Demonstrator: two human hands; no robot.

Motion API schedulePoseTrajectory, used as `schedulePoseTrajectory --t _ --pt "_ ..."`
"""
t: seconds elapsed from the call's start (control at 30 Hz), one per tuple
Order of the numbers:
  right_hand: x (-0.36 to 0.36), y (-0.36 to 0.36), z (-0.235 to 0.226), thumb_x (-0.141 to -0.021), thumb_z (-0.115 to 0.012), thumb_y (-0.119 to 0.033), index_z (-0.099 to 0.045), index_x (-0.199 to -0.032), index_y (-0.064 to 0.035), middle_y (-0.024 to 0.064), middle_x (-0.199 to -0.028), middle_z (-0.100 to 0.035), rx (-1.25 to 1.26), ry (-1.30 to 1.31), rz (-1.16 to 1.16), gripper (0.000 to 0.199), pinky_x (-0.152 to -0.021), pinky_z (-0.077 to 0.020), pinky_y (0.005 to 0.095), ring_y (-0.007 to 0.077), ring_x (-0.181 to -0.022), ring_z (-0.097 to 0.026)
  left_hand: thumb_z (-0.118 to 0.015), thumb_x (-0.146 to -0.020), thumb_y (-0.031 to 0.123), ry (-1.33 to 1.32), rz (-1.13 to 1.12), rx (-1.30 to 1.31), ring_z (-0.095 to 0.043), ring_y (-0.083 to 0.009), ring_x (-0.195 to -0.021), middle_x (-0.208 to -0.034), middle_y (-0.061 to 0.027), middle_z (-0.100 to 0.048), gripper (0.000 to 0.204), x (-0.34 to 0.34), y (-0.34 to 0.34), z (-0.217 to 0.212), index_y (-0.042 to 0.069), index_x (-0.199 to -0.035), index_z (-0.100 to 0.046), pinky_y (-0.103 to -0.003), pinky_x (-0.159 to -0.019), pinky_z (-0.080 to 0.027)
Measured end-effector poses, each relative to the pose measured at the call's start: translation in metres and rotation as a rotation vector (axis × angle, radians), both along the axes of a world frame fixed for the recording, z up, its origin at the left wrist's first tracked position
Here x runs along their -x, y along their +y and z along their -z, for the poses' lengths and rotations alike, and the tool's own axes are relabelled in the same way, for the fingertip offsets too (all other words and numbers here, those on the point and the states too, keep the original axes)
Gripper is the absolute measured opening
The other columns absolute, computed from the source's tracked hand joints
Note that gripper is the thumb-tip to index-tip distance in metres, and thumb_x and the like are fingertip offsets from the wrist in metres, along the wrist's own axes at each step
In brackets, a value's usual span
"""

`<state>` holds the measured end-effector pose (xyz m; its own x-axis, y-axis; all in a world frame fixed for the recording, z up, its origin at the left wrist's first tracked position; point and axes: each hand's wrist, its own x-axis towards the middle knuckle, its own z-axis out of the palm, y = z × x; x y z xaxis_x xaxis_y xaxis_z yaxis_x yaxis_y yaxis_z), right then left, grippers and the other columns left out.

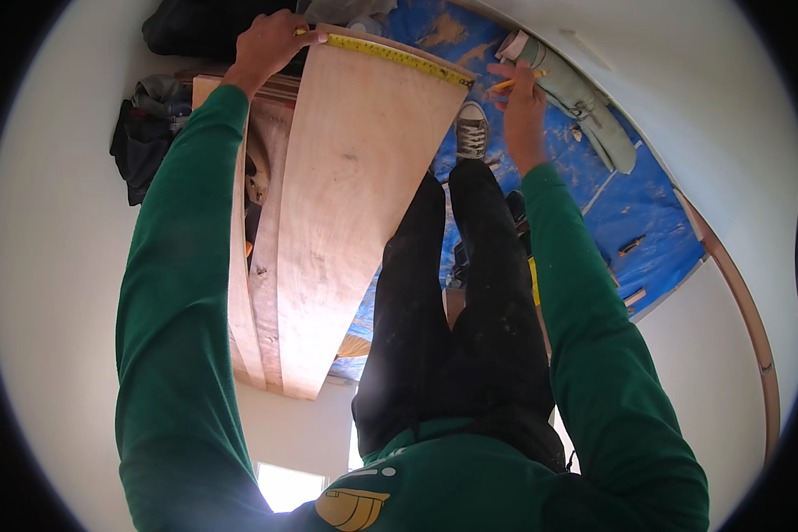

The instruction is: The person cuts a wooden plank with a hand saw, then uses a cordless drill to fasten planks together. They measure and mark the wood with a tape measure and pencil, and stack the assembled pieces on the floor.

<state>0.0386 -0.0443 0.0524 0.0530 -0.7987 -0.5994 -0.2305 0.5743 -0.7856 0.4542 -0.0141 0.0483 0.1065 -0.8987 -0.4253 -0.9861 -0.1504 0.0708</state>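
Note:
A yellow tape measure (397, 57) is stretched across the far end of a broad, pale wooden board (355, 151). My left hand (270, 44) is closed on the tape at the board's far left corner, the thumb pressing near the edge; whether the tape's case is inside the hand is hidden. The tape's other end reaches the board's right edge. To the right of the board, my right hand (521, 106) is raised and closed around a yellow pencil (504, 86), apart from the board.
More wooden boards (270, 177) lie left of the wide one. Blue sheeting (629, 213) with dust covers the floor. A pale green bundle (576, 97) lies along the right wall, and an orange-and-black tool (631, 245) rests on the sheeting. Dark cloth (151, 124) is at left.

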Motion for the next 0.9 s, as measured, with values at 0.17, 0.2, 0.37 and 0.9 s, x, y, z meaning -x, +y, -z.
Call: schedulePoseTrajectory --t 0.17,0.2,0.37,0.9 --pt "-0.023 -0.015 0.010 -0.106 -0.064 -0.034 -0.075 -0.111 0.0012 0.0054 -0.085 -0.070 0.202 -0.128 -0.197 0.037 -0.074 -0.0525 0.0304 0.0135 -0.077 -0.063 -0.063 -0.098 0.067 -0.059 0.046 -0.026 -0.067 -0.0283 -0.107 -0.106 -0.0021 -0.071 0.052 0.004 -0.006 0.005 0.019 -0.110 -0.080 -0.047 -0.091 -0.058" --pt "-0.030 -0.014 0.014 -0.103 -0.066 -0.031 -0.076 -0.112 -0.0001 0.0062 -0.086 -0.072 0.111 -0.162 -0.212 0.034 -0.077 -0.0542 0.0305 0.0143 -0.079 -0.066 -0.063 -0.098 0.066 -0.060 0.065 -0.013 -0.067 -0.0282 -0.107 -0.107 -0.0021 -0.071 0.051 0.004 -0.007 0.005 0.019 -0.110 -0.080 -0.047 -0.092 -0.058" --pt "-0.058 -0.004 0.027 -0.097 -0.072 -0.021 -0.073 -0.112 0.0044 0.0061 -0.092 -0.076 0.122 -0.101 -0.312 0.029 -0.080 -0.0559 0.0251 0.0113 -0.087 -0.071 -0.063 -0.100 0.061 -0.064 0.152 0.018 -0.067 -0.0284 -0.108 -0.109 -0.0014 -0.072 0.046 0.001 -0.010 0.008 0.020 -0.114 -0.079 -0.046 -0.093 -0.059" --pt "-0.072 -0.006 0.042 -0.097 -0.073 -0.022 -0.075 -0.105 -0.0022 -0.0039 -0.082 -0.068 0.240 -0.026 -0.422 0.021 -0.069 -0.0500 0.0240 0.0037 -0.076 -0.058 -0.069 -0.096 0.051 -0.032 -0.017 -0.244 -0.072 -0.0366 -0.118 -0.121 -0.0118 -0.079 0.039 0.019 -0.036 -0.016 0.020 -0.115 -0.085 -0.050 -0.094 -0.059"
